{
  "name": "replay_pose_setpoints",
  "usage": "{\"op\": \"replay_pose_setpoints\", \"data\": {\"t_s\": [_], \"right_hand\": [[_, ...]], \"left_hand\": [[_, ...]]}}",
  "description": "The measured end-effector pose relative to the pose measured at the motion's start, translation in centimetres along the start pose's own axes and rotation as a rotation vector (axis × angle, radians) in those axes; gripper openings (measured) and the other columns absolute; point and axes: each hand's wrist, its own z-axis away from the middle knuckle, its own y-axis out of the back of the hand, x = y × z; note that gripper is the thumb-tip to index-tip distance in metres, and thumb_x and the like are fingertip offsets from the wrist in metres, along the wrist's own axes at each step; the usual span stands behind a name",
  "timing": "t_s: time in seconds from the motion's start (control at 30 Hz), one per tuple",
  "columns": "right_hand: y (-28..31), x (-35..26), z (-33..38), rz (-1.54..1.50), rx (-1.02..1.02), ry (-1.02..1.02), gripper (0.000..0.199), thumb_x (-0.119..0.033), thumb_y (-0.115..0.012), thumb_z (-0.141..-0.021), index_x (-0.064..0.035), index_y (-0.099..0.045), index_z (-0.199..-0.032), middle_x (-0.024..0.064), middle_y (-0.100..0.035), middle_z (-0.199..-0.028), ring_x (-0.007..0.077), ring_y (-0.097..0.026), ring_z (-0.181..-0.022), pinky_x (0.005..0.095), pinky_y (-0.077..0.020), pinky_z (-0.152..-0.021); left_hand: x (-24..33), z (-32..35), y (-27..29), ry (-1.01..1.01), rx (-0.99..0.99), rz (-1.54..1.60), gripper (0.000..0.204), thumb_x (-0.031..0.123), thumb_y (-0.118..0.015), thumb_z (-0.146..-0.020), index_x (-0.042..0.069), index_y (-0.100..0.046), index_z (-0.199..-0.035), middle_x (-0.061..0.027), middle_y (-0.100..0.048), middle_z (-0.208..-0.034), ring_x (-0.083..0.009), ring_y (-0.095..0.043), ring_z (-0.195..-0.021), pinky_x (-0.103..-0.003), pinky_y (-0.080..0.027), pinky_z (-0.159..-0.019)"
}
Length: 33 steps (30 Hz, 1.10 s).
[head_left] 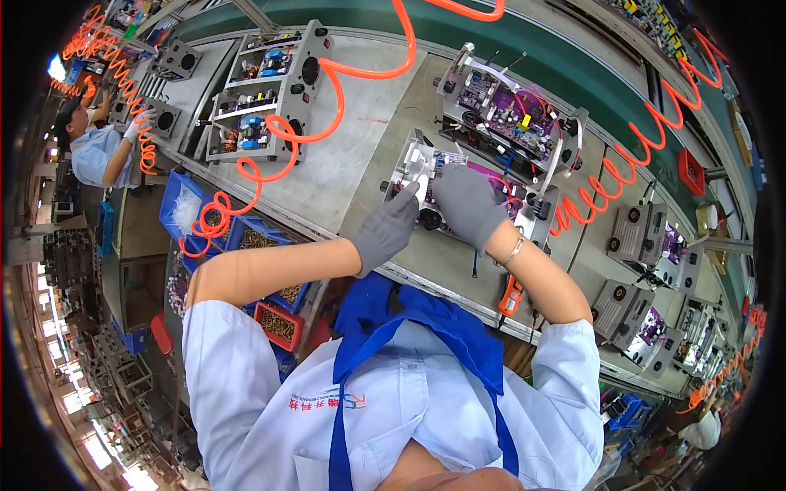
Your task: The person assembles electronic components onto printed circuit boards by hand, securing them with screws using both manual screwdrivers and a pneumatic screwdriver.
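Observation:
Both my hands wear grey gloves and work at a partly built electronic unit (532,209) with a purple circuit board and silver metal end panels. My left hand (389,229) has its fingers at the bright metal panel (412,164) on the unit's left end, gripping its edge. Over the unit's middle, beside that panel, my right hand (471,202) is curled with its fingers pointing down and in. What the right fingertips hold is hidden by the glove. Below the left panel, a round black knob (429,218) shows between my hands.
A second open unit (512,114) lies just behind. Two more units with blue parts (274,61) stand at the left. Orange coiled air hoses (336,90) hang across the bench. An orange-handled tool (511,296) lies near the front edge. Screw bins (278,322) sit left; another person (102,151) works farther left.

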Motion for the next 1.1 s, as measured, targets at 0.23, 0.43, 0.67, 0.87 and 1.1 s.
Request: {"op": "replay_pose_setpoints", "data": {"t_s": [0.23,0.43,0.67,0.87,1.1], "right_hand": [[-0.8,-1.0,-1.3,-0.133,-0.046,-0.003,0.011,-0.008,-0.061,-0.073,-0.0017,-0.065,-0.081,0.0192,-0.061,-0.090,0.0333,-0.063,-0.083,0.0410,-0.0521,-0.069],[-2.1,-0.6,-0.7,-0.211,-0.004,0.010,0.014,-0.012,-0.060,-0.073,-0.0011,-0.060,-0.081,0.0191,-0.055,-0.087,0.0369,-0.059,-0.079,0.0462,-0.0486,-0.068],[-2.9,-0.4,-0.7,-0.190,-0.023,-0.025,0.014,-0.012,-0.060,-0.073,-0.0010,-0.059,-0.081,0.0191,-0.055,-0.087,0.0371,-0.058,-0.078,0.0463,-0.0477,-0.068],[-3.0,-0.3,-0.9,-0.188,0.002,0.009,0.014,-0.013,-0.059,-0.073,-0.0017,-0.060,-0.081,0.0183,-0.056,-0.086,0.0358,-0.058,-0.078,0.0463,-0.0476,-0.068],[-1.3,-1.6,-0.9,-0.128,0.012,0.073,0.017,-0.013,-0.060,-0.073,-0.0068,-0.065,-0.088,0.0169,-0.059,-0.087,0.0343,-0.059,-0.083,0.0446,-0.0489,-0.071]], "left_hand": [[1.6,1.2,-0.9,0.265,0.014,-0.048,0.033,0.018,-0.050,-0.081,0.005,-0.062,-0.109,-0.0131,-0.057,-0.119,-0.0262,-0.044,-0.125,-0.043,-0.019,-0.114],[3.0,1.6,-1.9,0.391,0.050,0.044,0.031,0.020,-0.048,-0.085,0.011,-0.060,-0.113,-0.0097,-0.054,-0.127,-0.0257,-0.038,-0.131,-0.044,-0.019,-0.113],[3.2,2.1,-1.0,0.440,0.002,0.152,0.035,0.022,-0.046,-0.085,0.014,-0.058,-0.117,-0.0078,-0.048,-0.135,-0.0234,-0.032,-0.135,-0.047,-0.016,-0.113],[3.5,2.2,-0.8,0.511,0.042,0.188,0.037,0.022,-0.047,-0.084,0.014,-0.057,-0.118,-0.0069,-0.048,-0.136,-0.0235,-0.034,-0.133,-0.047,-0.017,-0.112],[6.1,0.8,-3.9,0.721,0.195,0.315,0.032,0.013,-0.047,-0.084,0.002,-0.057,-0.113,-0.0212,-0.049,-0.129,-0.0344,-0.041,-0.126,-0.048,-0.029,-0.107]]}}
